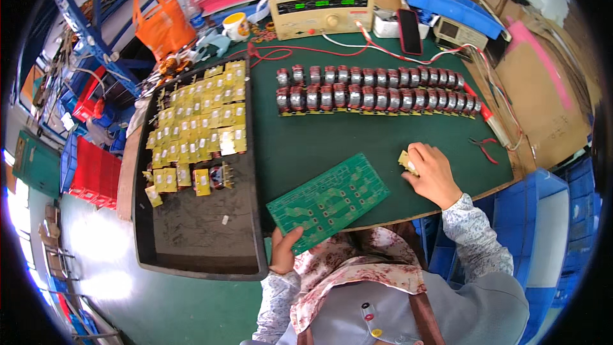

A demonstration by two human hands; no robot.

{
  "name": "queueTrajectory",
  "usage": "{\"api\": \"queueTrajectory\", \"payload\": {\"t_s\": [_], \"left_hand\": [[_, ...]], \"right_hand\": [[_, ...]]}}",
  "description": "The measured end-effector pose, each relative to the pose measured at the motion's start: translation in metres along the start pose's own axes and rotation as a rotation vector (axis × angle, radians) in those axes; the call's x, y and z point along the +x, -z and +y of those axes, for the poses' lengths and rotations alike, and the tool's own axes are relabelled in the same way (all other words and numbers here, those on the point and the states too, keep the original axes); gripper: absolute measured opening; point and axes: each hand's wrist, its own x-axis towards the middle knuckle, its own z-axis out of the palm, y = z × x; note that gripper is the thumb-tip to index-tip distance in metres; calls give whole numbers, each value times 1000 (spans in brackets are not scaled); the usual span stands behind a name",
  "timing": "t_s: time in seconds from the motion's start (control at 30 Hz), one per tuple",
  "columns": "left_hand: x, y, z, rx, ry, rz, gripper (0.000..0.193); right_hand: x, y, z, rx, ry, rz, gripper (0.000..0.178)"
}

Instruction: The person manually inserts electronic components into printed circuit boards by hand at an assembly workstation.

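Observation:
My left hand (pixel 285 250) is closed on the near left corner of a green printed circuit board (pixel 329 199), thumb on top. The board is tilted and lies partly over the table's front edge. My right hand (pixel 433 176) rests low over the table to the right of it, fingers bent around a small yellow circuit board (pixel 408 161). The hand hides part of that piece. Beyond both hands stand two rows of wire-wound coils (pixel 377 98) on small yellow boards, dark red wire with silvery bands.
At left a black tray (pixel 191 237) holds many small yellow boards (pixel 198 121). Red-handled pliers (pixel 486 151) and a red-and-white probe or iron (pixel 491 120) lie at right. A bench power supply (pixel 322 14) with cables, a phone (pixel 410 32) and a mug (pixel 236 26) stand behind.

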Motion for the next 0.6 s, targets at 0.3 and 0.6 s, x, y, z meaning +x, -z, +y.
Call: {"api": "queueTrajectory", "payload": {"t_s": [0.3,0.6], "left_hand": [[-19,-28,21,105,-55,-68,32],[-35,-39,28,93,-52,-37,29]], "right_hand": [[-21,-28,44,621,-371,-34,31],[-6,-24,-33,527,-205,59,21]]}}
